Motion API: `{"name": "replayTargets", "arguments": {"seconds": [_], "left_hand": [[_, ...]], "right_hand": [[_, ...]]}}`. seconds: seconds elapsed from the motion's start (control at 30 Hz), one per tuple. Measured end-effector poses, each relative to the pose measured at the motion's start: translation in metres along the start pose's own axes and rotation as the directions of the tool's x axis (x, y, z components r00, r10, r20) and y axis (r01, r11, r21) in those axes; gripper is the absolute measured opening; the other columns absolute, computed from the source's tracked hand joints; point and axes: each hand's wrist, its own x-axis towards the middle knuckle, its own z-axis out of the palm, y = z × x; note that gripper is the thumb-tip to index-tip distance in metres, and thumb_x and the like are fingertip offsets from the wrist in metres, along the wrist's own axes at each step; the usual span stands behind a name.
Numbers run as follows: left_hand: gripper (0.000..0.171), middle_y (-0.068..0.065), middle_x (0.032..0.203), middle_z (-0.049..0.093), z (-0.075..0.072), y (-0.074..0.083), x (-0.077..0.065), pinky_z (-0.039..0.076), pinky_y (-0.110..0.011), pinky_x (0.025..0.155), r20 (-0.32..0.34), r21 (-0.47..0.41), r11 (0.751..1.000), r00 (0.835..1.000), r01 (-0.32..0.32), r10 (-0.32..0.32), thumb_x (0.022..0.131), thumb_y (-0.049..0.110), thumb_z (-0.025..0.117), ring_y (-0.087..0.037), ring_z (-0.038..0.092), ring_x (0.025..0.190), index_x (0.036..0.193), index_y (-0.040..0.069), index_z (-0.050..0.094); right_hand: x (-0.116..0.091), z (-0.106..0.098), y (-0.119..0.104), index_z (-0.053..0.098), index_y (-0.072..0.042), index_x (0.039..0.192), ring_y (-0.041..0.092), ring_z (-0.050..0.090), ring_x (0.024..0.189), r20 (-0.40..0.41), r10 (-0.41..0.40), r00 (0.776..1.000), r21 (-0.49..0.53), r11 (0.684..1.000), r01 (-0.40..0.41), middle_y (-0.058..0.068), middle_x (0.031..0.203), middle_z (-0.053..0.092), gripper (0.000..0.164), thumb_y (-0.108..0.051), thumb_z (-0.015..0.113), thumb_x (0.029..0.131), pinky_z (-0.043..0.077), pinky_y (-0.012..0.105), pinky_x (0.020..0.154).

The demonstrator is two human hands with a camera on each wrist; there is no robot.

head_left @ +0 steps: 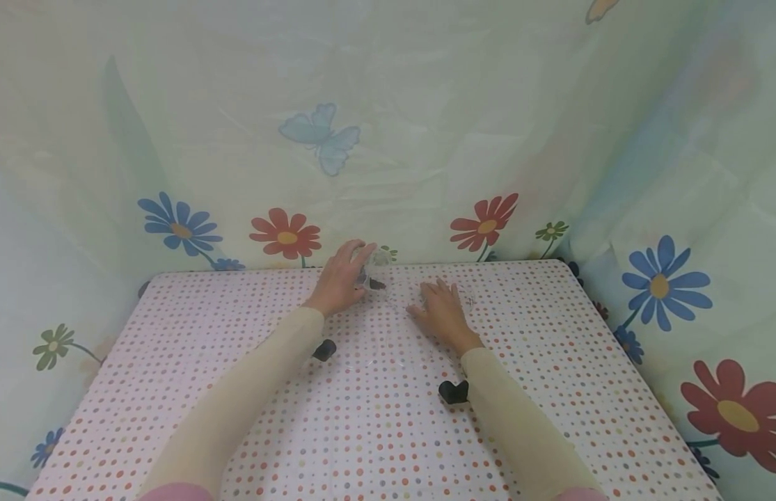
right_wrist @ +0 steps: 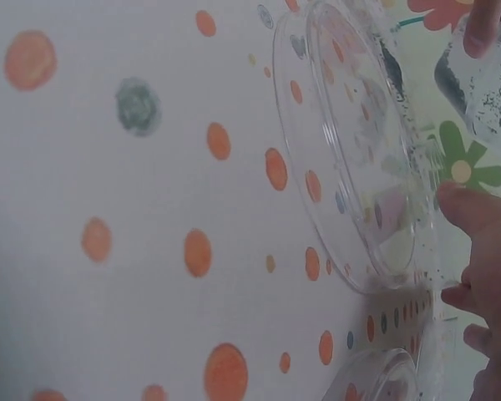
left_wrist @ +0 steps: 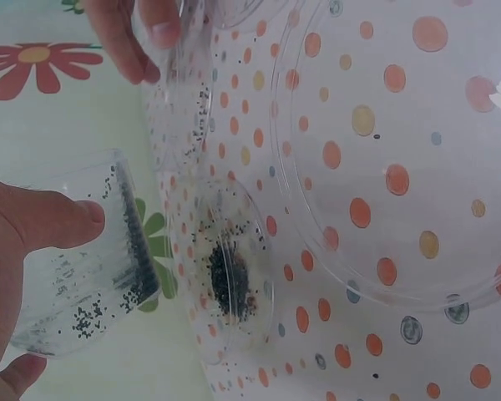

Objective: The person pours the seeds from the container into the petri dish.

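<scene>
My left hand (head_left: 342, 278) grips a clear plastic cup (left_wrist: 71, 292), tilted, with small black grains along its inside wall. Below the cup, a clear shallow dish (left_wrist: 255, 305) contains a dark heap of the same grains. Across from it, my right hand (head_left: 444, 316) reaches palm down over the table, fingers spread. In the right wrist view its thumb (right_wrist: 463, 205) comes up to the edge of a clear dish behind the big plate. Scattered grains show in the clear dish (left_wrist: 196, 125) beside the right fingers in the left wrist view.
A large clear round plate (left_wrist: 284, 146) lies on the dotted tabletop (head_left: 375, 431), nearer to me. Another clear round vessel (right_wrist: 371, 380) stands to the right of my right hand. Behind the table hangs a flowered sheet (head_left: 388, 174). Black wrist mounts (head_left: 453, 392) stick out below both sleeves.
</scene>
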Motion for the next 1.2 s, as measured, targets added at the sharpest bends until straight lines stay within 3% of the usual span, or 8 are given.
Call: {"name": "replayTargets", "arguments": {"seconds": [0.57, 1.2], "left_hand": [[0.091, -0.006, 0.149, 0.033, 0.011, -0.002, 0.003, 0.047, -0.044, 0.101, -0.006, 0.020, 1.000, 1.000, -0.015, 0.015, 0.076, 0.017, 0.080, -0.023, 0.032, 0.139, 0.150, 0.023, 0.029], [0.090, -0.006, 0.149, 0.033, 0.014, 0.004, 0.005, 0.047, -0.043, 0.102, 0.005, 0.015, 1.000, 1.000, -0.022, 0.022, 0.076, 0.014, 0.079, -0.023, 0.032, 0.139, 0.150, 0.023, 0.029]], "right_hand": [[0.003, 0.003, 0.000, 0.042, -0.004, 0.144, 0.036, 0.020, 0.148, 0.010, 0.012, 1.000, 0.004, 1.000, -0.012, 0.016, 0.151, 0.042, 0.069, -0.049, 0.056, 0.094, 0.005, 0.058, 0.122], [0.003, 0.000, -0.002, 0.042, -0.005, 0.144, 0.035, 0.020, 0.149, 0.040, 0.023, 0.999, 0.013, 1.000, -0.023, 0.016, 0.151, 0.041, 0.068, -0.048, 0.056, 0.094, 0.004, 0.057, 0.122]]}}
